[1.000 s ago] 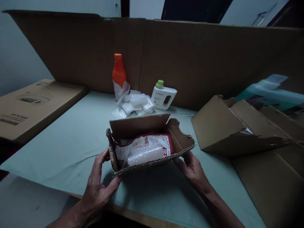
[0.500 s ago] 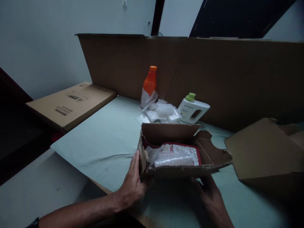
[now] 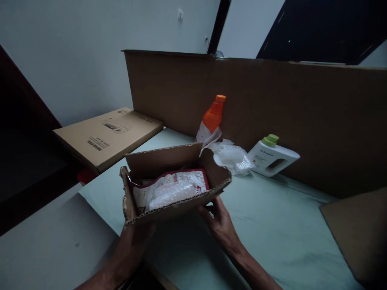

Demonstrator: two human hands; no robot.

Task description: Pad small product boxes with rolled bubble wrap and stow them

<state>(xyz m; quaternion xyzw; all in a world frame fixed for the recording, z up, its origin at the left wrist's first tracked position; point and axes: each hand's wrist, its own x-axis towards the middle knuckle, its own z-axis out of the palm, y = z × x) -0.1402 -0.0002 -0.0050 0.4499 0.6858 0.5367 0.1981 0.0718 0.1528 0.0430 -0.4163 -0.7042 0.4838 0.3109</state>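
A small open cardboard box (image 3: 142, 209) with torn flaps is lifted off the table, over its near left edge. Inside lies a red and white packet (image 3: 198, 179) under bubble wrap (image 3: 167, 191). My left hand (image 3: 133, 237) supports the box from below at its near left corner, mostly hidden by it. My right hand (image 3: 219, 219) grips the box's underside at the near right.
An orange bottle (image 3: 211, 117), loose bubble wrap (image 3: 231, 157) and a white jug with a green cap (image 3: 273, 157) stand by the tall cardboard sheet (image 3: 302, 108) at the back. A flat carton (image 3: 109, 135) lies left. Another box's corner (image 3: 359, 233) is at right.
The box has been raised off the table and carried left. My left hand moved from the box's side to underneath it. The view swung left.
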